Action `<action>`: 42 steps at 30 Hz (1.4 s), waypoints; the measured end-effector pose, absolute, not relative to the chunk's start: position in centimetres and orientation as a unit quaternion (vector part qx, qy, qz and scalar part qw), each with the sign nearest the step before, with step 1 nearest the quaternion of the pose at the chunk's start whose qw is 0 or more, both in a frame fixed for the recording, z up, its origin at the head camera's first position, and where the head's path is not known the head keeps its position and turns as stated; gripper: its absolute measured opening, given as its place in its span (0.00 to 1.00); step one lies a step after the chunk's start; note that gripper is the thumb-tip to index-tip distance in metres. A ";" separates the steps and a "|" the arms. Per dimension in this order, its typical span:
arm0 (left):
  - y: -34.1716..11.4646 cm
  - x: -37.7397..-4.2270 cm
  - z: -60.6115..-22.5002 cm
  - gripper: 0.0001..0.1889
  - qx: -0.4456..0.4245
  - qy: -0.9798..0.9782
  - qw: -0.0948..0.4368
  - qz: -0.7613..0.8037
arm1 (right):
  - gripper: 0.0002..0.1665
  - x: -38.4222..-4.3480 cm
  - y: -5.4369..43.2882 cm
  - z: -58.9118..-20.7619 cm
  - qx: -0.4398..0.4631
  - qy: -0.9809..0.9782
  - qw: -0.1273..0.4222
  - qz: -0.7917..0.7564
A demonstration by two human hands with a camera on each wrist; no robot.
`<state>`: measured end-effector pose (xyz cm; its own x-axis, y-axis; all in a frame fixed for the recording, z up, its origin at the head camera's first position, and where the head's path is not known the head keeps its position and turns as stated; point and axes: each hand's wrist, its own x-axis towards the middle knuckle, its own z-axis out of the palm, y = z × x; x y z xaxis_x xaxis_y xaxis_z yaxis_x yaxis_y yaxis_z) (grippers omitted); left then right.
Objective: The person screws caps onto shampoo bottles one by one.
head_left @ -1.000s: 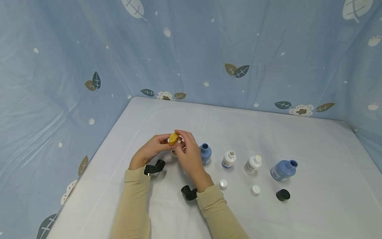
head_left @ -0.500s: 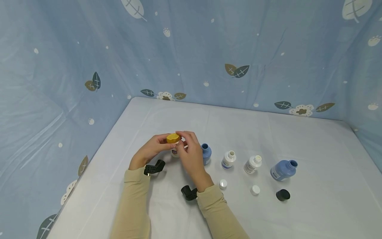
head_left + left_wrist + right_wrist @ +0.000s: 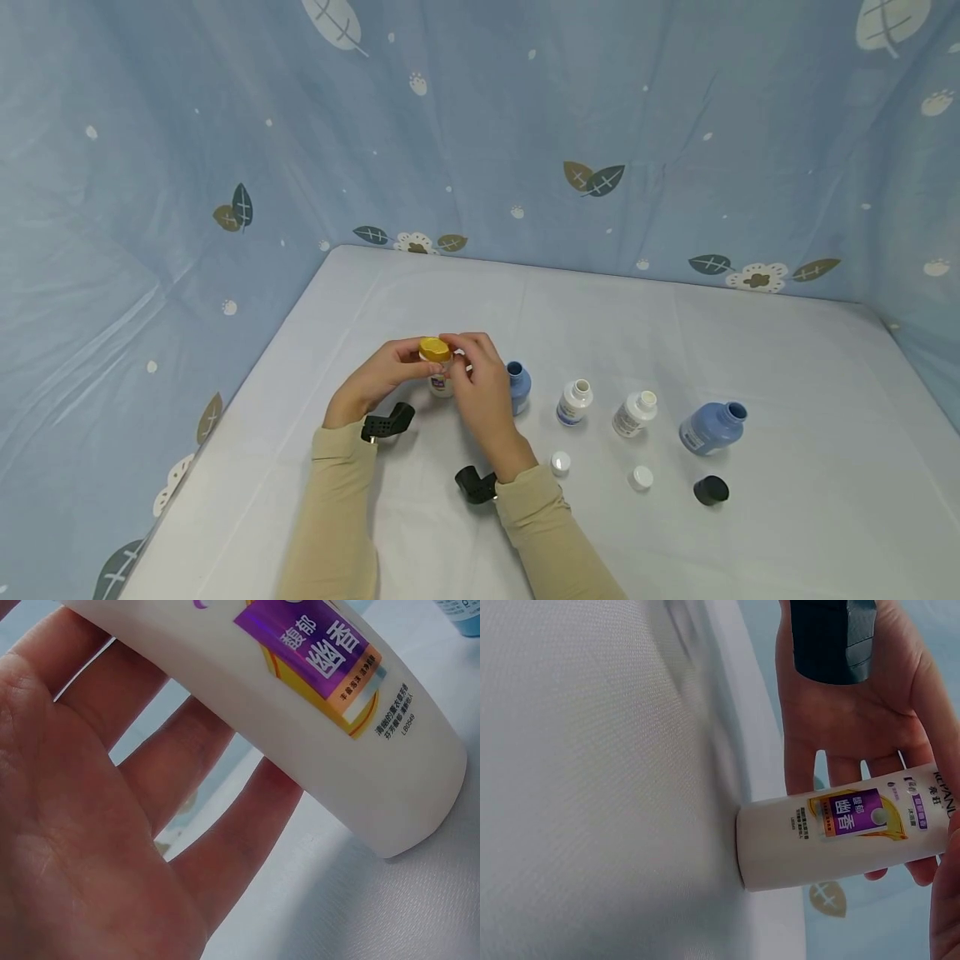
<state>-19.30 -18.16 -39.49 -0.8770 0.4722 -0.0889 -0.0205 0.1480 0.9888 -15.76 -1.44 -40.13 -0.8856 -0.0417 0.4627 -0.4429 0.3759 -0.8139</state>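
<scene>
A white body wash bottle (image 3: 441, 386) with a purple label and a gold cap (image 3: 435, 348) stands upright at the left of the white table. My left hand (image 3: 381, 372) grips it near the top, thumb in front and fingers behind. In the left wrist view the bottle (image 3: 315, 742) slants across in front of the spread lower fingers. My right hand (image 3: 482, 390) is at the right side of the cap, its index finger and thumb pinching there. The right wrist view has the bottle's (image 3: 780, 855) base at the tabletop.
To the right stand an uncapped blue bottle (image 3: 517, 388), two uncapped white bottles (image 3: 574, 403) (image 3: 634, 414), and another blue bottle (image 3: 712, 427). In front lie two white caps (image 3: 560, 463) (image 3: 641, 477) and a black cap (image 3: 711, 490). A blue curtain (image 3: 480, 125) surrounds the table.
The gold cap has gone from tilted to lying flat on top of the bottle. My right fingers have shifted slightly down with it, and more of the bottle's label shows below.
</scene>
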 end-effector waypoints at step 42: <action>-18.9 -20.2 -41.7 0.26 0.150 0.729 0.183 0.642 | 0.23 -15.8 -1.6 -40.2 0.182 -0.813 0.152 0.532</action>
<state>-20.18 -18.90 -41.69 -0.8876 0.4547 -0.0743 -0.0157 0.1314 0.9912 -15.76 -1.62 -40.19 -0.8874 -0.1344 0.4410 -0.4579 0.3668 -0.8098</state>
